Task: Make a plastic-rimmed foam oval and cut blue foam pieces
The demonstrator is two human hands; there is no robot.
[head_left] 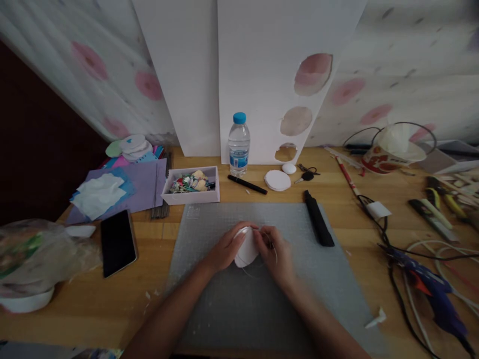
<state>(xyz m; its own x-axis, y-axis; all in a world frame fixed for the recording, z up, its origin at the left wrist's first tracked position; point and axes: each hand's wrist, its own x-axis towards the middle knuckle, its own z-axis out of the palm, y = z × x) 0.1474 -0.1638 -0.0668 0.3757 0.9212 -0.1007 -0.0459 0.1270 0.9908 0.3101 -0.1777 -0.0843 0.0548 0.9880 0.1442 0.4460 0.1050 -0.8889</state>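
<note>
Above the grey cutting mat (239, 319), my left hand (226, 248) is closed on a round white foam disc (247, 252), its fingers along the disc's upper left edge. My right hand (275, 254) is at the disc's right edge, its thumb and fingertips pinched on a thin pale thread (276, 252). The thread loops past the right fingers and hangs below the disc. Whether a needle is between those fingertips I cannot make out. A second white disc (277, 180) lies on the wooden table behind the mat.
A water bottle (239, 144), a black marker (247, 184) and a box of scraps (191, 186) stand or lie behind the mat. A black pouch (318, 218) rests on its right part. A phone (118, 243) lies left; a glue gun (430, 294) with cables is at right.
</note>
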